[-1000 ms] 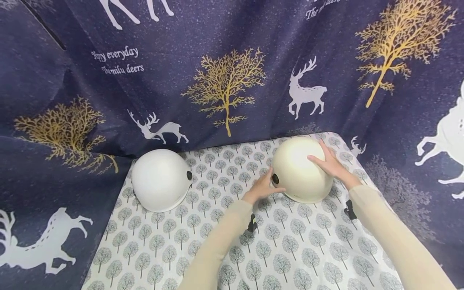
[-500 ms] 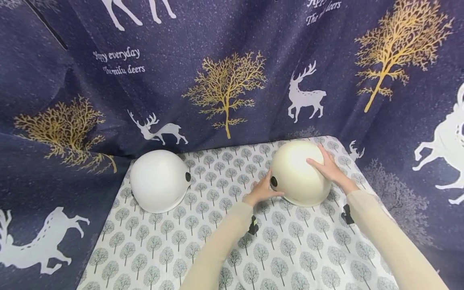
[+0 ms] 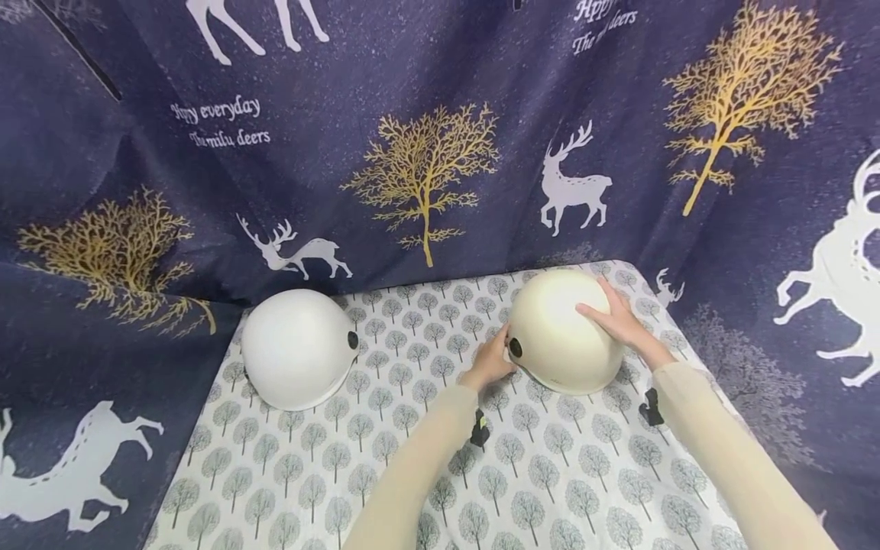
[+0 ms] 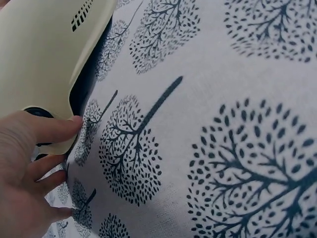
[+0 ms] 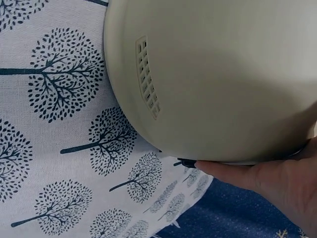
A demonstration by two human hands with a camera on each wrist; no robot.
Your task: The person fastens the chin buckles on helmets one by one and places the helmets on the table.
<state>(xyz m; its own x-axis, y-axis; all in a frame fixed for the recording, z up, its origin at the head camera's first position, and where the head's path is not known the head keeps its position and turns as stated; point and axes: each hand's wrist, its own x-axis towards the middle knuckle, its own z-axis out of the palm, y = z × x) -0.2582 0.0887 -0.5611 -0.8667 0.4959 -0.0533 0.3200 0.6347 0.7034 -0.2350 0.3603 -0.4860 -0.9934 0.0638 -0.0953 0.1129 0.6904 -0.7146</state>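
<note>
In the head view a cream helmet (image 3: 560, 328) rests dome up on the right part of the cloth-covered table. My left hand (image 3: 490, 360) grips its left lower edge below a round black disc (image 3: 516, 347). The left wrist view shows the thumb (image 4: 54, 130) over the rim and the other fingers curled beneath it. Spread over the helmet's right side is my right hand (image 3: 622, 319), thumb on the dome. A straight finger (image 5: 230, 173) of it lies along the shell, its tip at a small black part on the edge. The helmet's inside is hidden.
A white helmet (image 3: 296, 347) with its own black disc stands dome up at the back left. Tree-print cloth (image 3: 406, 397) covers the table, and a dark blue curtain (image 3: 302, 191) with deer and trees hangs behind it.
My left thumb has shifted from the front of the cream dome down to its rim, and the left fingers have moved in under the edge. The right hand keeps its place on the shell.
</note>
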